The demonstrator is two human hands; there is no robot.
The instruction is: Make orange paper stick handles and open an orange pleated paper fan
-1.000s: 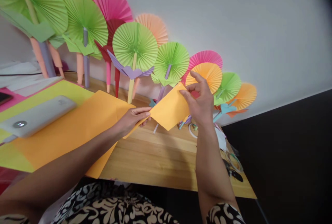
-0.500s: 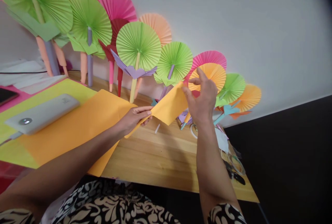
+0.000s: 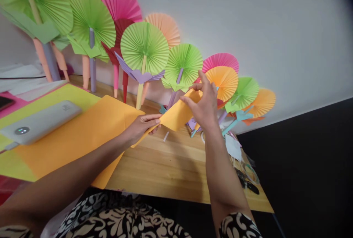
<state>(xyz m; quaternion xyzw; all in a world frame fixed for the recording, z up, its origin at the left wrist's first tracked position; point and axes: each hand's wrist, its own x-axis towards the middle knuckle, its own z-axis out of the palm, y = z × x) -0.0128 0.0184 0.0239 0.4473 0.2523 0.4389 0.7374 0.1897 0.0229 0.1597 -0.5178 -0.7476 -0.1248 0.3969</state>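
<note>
So that the raised orange paper (image 3: 175, 117) is seemingly steadied above the table (image 3: 157, 171), its lower end is pinched by the left hand (image 3: 140, 127), its upper end by the separated right hand (image 3: 206, 102); some fingertips are hidden.

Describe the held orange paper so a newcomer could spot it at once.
Find the wooden table, then the left hand and right hand above it. The orange paper spans between them; unlike the larger orange sheet lying flat, it is gripped in the left hand.
</note>
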